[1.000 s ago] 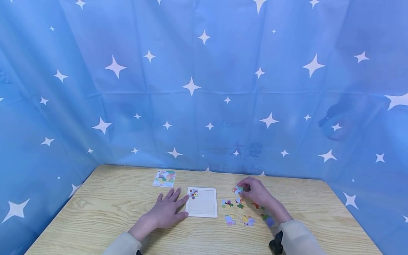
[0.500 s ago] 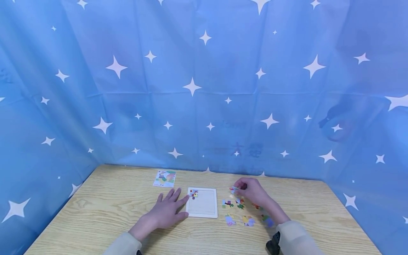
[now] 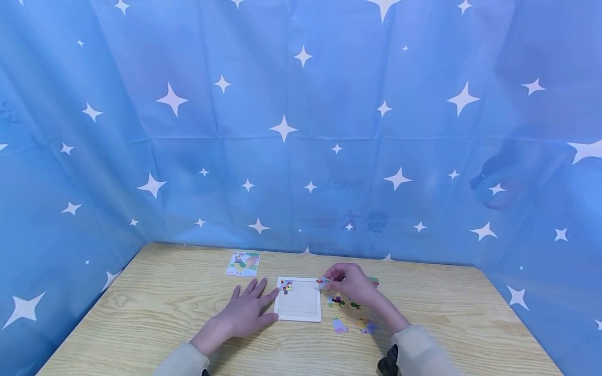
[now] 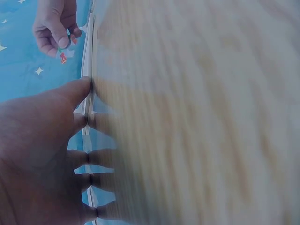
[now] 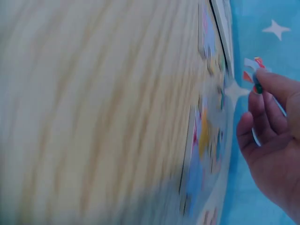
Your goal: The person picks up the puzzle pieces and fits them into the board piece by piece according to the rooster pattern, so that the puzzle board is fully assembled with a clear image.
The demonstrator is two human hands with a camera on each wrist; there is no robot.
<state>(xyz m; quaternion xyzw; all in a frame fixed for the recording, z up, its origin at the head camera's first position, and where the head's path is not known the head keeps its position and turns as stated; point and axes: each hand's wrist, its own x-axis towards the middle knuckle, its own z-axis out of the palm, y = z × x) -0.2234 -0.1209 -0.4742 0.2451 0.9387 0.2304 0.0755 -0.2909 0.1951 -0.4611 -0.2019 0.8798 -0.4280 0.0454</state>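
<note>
My left hand [image 3: 242, 312] lies on the table with fingers spread, its thumb and index fingertips at the left edge of a square white puzzle tray [image 3: 301, 305]. One colourful puzzle piece [image 3: 286, 285] sits in the tray's upper left corner. Between thumb and fingers, my right hand [image 3: 354, 287] pinches another puzzle piece [image 5: 253, 62] at the tray's upper right corner. In the left wrist view this piece [image 4: 63, 57] shows red and white parts, held up off the tabletop; the fingertips hide some of it.
Several loose puzzle pieces [image 3: 339, 326] lie right of the tray, some hidden under the right forearm. A square picture card [image 3: 243, 263] lies at the back left of the wooden table [image 3: 141, 308]. Behind hangs a blue curtain [image 3: 263, 162] with white stars.
My right hand has carried the pinched puzzle piece leftward, from above the loose pieces to the tray's upper right corner. The left hand has stayed in place.
</note>
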